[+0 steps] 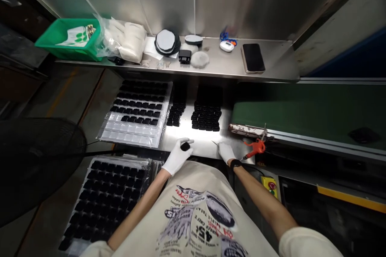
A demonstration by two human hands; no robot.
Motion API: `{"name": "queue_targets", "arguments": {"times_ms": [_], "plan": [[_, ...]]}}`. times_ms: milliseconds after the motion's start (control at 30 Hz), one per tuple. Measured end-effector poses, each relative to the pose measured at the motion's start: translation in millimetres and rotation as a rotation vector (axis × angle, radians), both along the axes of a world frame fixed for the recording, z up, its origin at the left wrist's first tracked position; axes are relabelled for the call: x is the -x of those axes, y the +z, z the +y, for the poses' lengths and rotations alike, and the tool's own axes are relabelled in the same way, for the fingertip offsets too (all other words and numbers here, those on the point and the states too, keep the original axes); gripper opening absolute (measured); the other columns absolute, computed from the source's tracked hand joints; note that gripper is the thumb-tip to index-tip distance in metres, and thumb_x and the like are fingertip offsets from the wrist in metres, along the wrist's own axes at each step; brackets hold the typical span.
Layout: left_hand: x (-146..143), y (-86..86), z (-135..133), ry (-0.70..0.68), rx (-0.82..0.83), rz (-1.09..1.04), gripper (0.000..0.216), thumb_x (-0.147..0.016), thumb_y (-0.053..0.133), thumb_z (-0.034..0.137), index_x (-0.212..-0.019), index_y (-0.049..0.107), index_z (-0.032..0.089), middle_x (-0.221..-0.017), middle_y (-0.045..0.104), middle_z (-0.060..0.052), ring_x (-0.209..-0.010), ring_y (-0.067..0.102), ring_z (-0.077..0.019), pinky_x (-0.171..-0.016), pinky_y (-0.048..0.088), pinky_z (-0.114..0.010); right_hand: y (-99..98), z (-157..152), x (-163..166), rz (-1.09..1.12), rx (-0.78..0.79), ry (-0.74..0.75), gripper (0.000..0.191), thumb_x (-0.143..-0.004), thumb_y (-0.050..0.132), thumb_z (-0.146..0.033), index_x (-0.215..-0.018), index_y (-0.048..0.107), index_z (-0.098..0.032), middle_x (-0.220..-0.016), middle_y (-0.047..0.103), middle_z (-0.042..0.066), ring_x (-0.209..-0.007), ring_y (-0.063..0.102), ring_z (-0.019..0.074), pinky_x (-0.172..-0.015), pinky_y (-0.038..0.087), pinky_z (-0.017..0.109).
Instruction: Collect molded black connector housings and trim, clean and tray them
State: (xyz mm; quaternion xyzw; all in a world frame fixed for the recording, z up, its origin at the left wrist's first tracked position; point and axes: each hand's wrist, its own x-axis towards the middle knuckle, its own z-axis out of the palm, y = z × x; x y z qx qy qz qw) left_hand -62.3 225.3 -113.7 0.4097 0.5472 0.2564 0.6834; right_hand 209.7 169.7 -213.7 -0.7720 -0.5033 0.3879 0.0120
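Observation:
My left hand [177, 155], in a white glove, is closed round a small black part [185, 146] just above the shiny steel bench [199, 140]. To its right, my right hand [226, 151], also gloved, pinches a thin pair of tweezers [215, 143] whose tip points left over the bench. Beyond both hands lie rows of the same small black parts [206, 118] set out on the steel, with a narrower group [176, 114] to the left of them.
A clear blister tray [137, 110], partly filled with black parts, lies at the left; a fuller stack of trays [105, 198] sits lower left beside a black fan [36, 164]. The upper shelf holds a green bin [68, 38], bags, pads and a phone [252, 58]. Green conveyor belt [301, 110] and orange air gun [255, 147] lie right.

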Motion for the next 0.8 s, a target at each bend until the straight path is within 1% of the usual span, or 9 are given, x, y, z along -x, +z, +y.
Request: {"name": "queue_targets", "arguments": {"times_ms": [100, 200, 300, 367, 433, 467, 533, 633, 800], "plan": [[4, 12.7, 6, -0.147, -0.027, -0.090, 0.044, -0.087, 0.089, 0.020, -0.126, 0.070, 0.021, -0.142, 0.076, -0.016, -0.128, 0.073, -0.0306, -0.123, 0.050, -0.052, -0.6, -1, 16, -0.047, 0.046, -0.046, 0.025, -0.114, 0.057, -0.031, -0.118, 0.072, -0.012, -0.109, 0.078, 0.014, -0.096, 0.071, 0.0225, -0.089, 0.050, 0.032], [12, 36.5, 13, -0.349, -0.107, -0.022, 0.041, -0.090, 0.090, 0.028, -0.130, 0.078, 0.024, -0.143, 0.077, -0.012, -0.137, 0.069, -0.0346, -0.128, 0.046, -0.055, 20.2, -7, 33, -0.075, 0.001, -0.065, 0.031, -0.117, 0.044, -0.029, -0.122, 0.071, -0.014, -0.116, 0.079, 0.016, -0.098, 0.072, 0.0245, -0.082, 0.043, 0.031], [20, 59.8, 19, -0.494, -0.153, 0.002, 0.043, -0.092, 0.089, 0.037, -0.132, 0.081, 0.025, -0.142, 0.078, -0.010, -0.135, 0.071, -0.0351, -0.125, 0.050, -0.052, 70.1, -21, 49, -0.076, -0.172, -0.036, 0.044, -0.121, 0.032, -0.039, -0.118, 0.071, -0.020, -0.122, 0.078, 0.009, -0.106, 0.070, 0.0233, -0.084, 0.041, 0.031], [23, 70.4, 21, -0.570, -0.167, 0.003, 0.045, -0.089, 0.092, 0.039, -0.131, 0.084, 0.025, -0.137, 0.081, -0.008, -0.130, 0.074, -0.0339, -0.120, 0.054, -0.049, 114.4, -29, 58, -0.125, -0.422, 0.062, 0.049, -0.120, 0.037, -0.050, -0.099, 0.073, -0.022, -0.103, 0.077, 0.005, -0.094, 0.068, 0.0210, -0.078, 0.038, 0.031], [23, 76.7, 23, -0.645, -0.154, 0.002, 0.047, -0.085, 0.096, 0.038, -0.130, 0.085, 0.027, -0.130, 0.083, -0.005, -0.122, 0.076, -0.0317, -0.114, 0.058, -0.046, 157.7, -31, 66, -0.217, -0.689, 0.213, 0.057, -0.116, 0.046, -0.060, -0.080, 0.069, -0.022, -0.078, 0.068, 0.002, -0.074, 0.060, 0.0177, -0.068, 0.030, 0.033], [23, 78.6, 23, -0.676, -0.141, -0.008, 0.048, -0.084, 0.097, 0.038, -0.129, 0.085, 0.028, -0.127, 0.084, -0.004, -0.120, 0.077, -0.0306, -0.111, 0.059, -0.044, 176.0, -31, 69, -0.262, -0.772, 0.287, 0.061, -0.115, 0.048, -0.064, -0.074, 0.066, -0.022, -0.071, 0.064, 0.002, -0.067, 0.054, 0.0166, -0.064, 0.025, 0.034], [21, 80.4, 23, -0.715, -0.120, -0.039, 0.045, -0.086, 0.096, 0.037, -0.129, 0.085, 0.027, -0.125, 0.085, -0.003, -0.118, 0.077, -0.0293, -0.108, 0.060, -0.042, 202.9, -27, 74, -0.342, -0.836, 0.408, 0.067, -0.114, 0.047, -0.069, -0.069, 0.063, -0.022, -0.065, 0.058, 0.002, -0.060, 0.047, 0.0160, -0.061, 0.017, 0.036], [21, 81.1, 23, -0.751, -0.156, -0.012, 0.041, -0.086, 0.095, 0.034, -0.124, 0.085, 0.026, -0.124, 0.084, -0.002, -0.118, 0.077, -0.0286, -0.107, 0.059, -0.041, 220.0, -21, 77, -0.453, -0.827, 0.516, 0.068, -0.113, 0.047, -0.071, -0.067, 0.063, -0.022, -0.063, 0.056, 0.004, -0.059, 0.046, 0.0173, -0.061, 0.015, 0.037], [22, 83.4, 22, -0.847, -0.264, 0.098, 0.040, -0.087, 0.095, 0.034, -0.123, 0.081, 0.025, -0.115, 0.083, -0.001, -0.106, 0.076, -0.0251, -0.095, 0.057, -0.038, 228.7, -19, 79, -0.488, -0.714, 0.631, 0.063, -0.113, 0.053, -0.067, -0.071, 0.066, -0.021, -0.066, 0.059, 0.004, -0.062, 0.052, 0.0183, -0.061, 0.016, 0.038]]}}
